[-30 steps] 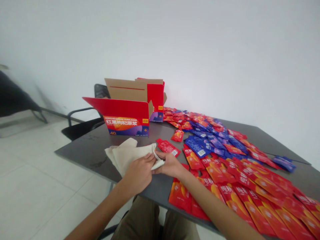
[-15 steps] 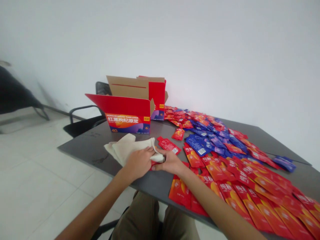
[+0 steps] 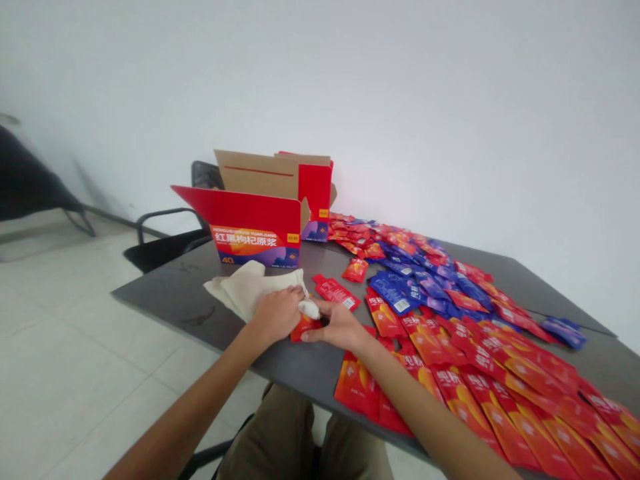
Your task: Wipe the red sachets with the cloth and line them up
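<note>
A cream cloth drawstring bag lies on the dark grey table in front of me. My left hand is closed on the bag's mouth edge. My right hand pinches a red pouch whose end shows at the bag's opening, under the gathered cloth. Both hands touch at the bag's mouth.
Many red pouches and blue pouches are spread over the table to the right. An open red carton stands behind the bag, with a second one behind it. A black chair stands at the table's far left.
A red pouch has come into view at the bag's mouth between my hands. The bag has bunched up and slid slightly away from me; both hands stay at its opening.
</note>
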Available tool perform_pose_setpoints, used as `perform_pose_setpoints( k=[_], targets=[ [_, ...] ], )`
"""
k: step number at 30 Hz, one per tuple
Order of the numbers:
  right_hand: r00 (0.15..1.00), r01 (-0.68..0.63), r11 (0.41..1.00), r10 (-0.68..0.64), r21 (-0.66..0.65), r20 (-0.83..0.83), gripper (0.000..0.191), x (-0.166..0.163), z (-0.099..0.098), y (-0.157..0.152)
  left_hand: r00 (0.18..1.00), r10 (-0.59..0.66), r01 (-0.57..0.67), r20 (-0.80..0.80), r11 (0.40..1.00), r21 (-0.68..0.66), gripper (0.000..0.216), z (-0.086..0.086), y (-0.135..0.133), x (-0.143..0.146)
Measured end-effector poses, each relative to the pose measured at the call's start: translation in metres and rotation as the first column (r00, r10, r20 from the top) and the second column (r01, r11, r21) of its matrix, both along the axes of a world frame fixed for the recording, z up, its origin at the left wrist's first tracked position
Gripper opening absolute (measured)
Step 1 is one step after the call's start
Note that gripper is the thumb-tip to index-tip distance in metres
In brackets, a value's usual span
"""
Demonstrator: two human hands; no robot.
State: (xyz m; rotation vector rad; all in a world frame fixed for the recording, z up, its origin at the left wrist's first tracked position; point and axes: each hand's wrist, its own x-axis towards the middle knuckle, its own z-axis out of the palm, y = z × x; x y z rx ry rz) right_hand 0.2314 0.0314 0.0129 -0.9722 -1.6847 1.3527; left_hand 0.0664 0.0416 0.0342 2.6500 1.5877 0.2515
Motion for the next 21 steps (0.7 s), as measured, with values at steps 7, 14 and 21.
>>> perform_pose_setpoints(
  k=[7, 14, 21],
  targets=[
    [1.0, -0.003, 1.0, 0.003, -0.018, 0.029, 0.055, -0.001, -0.001, 0.0, 0.982, -0.186, 0.185, 0.034, 0.982, 0.039, 0.052, -0.005, -0.02, -0.002],
    [1.0, -0.009, 1.0, 0.009, 0.007, -0.006, 0.052, 0.001, -0.004, 0.002, 0.999, -0.042, 0.043, -0.011, 0.998, 0.04, 0.048, -0.002, -0.004, 0.0],
    [1.0, 0.004, 0.999, -0.003, -0.035, 0.023, 0.054, 0.0, -0.002, 0.0, 0.991, -0.134, 0.134, 0.024, 0.991, 0.023, 0.051, -0.004, -0.011, -0.004]
  ],
)
